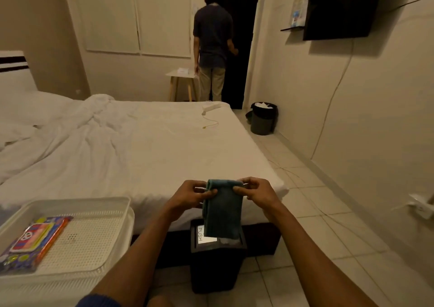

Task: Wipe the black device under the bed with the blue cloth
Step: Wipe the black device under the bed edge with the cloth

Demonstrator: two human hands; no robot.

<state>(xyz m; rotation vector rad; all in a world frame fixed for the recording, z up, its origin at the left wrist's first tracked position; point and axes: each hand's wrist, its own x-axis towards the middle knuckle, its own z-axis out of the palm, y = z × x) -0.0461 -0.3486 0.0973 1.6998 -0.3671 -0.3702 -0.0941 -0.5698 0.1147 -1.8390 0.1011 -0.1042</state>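
A folded blue cloth (223, 209) hangs in front of me, pinched at its top edge by both hands. My left hand (191, 195) grips the upper left corner and my right hand (257, 193) grips the upper right corner. Directly below the cloth, on the tiled floor at the foot of the bed (150, 156), stands a black box-shaped device (216, 266) with a white "PUSH" label on its lid. The cloth's lower end hangs just above the lid and hides part of it. The device's back tucks under the bed's dark base.
A white perforated tray (94, 238) with a colourful packet sits at lower left. A person stands at the dark doorway beyond the bed, beside a small wooden table (182, 81). A black bin (263, 119) stands by the right wall, under a wall-mounted TV (342, 8).
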